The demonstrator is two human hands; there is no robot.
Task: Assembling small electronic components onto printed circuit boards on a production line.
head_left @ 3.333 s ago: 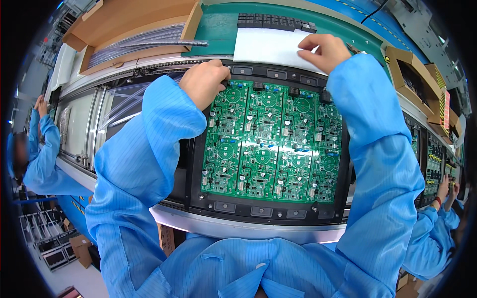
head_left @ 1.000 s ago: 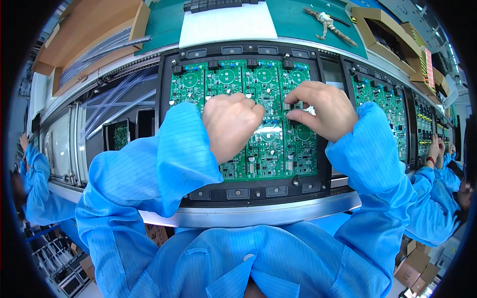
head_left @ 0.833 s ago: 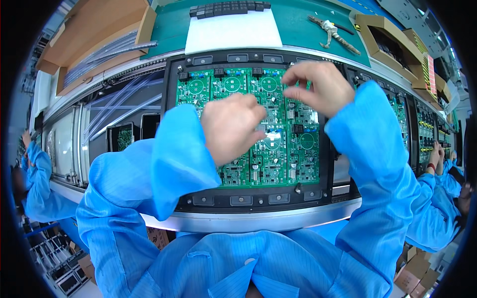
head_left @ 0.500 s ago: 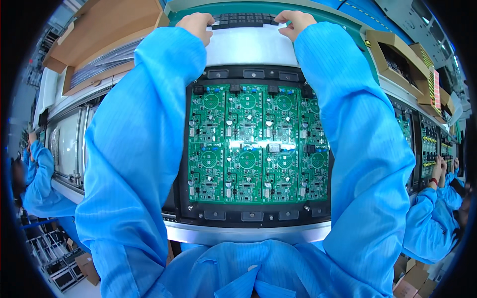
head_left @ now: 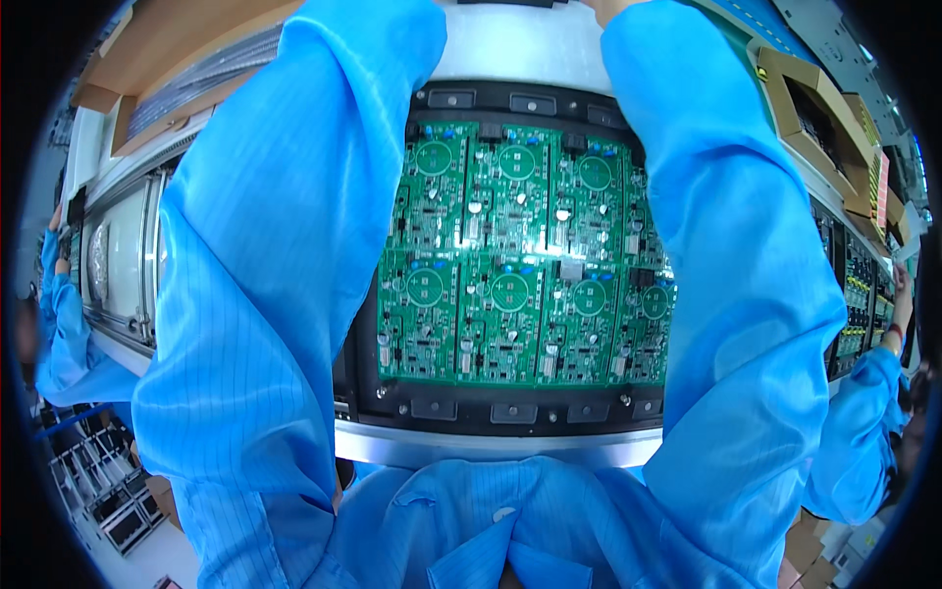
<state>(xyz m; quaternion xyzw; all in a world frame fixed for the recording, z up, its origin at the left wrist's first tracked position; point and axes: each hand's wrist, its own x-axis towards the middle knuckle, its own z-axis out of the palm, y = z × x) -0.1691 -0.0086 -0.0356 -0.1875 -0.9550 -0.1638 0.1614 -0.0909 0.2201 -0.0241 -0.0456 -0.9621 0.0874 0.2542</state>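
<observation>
Black parts [head_left: 510, 2] and the right hand [head_left: 610, 9] are slipping to the view's top edge; the left hand is going out of sight.
Only a sliver of the parts is showing at 12 o'clock, the right hand lying just beside it towards 1; whether either grip is wide or narrow, I cannot tell. Nearer 6, beyond the white pad [head_left: 520, 49], green circuit boards [head_left: 510, 260] are sitting untouched in a black tray [head_left: 474, 420], so attention is apparently centring on the parts.

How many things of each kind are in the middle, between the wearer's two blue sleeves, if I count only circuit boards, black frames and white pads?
Green circuit boards: 8, some partly covered
Black frame: 1
White pad: 1
Total: 10
</observation>
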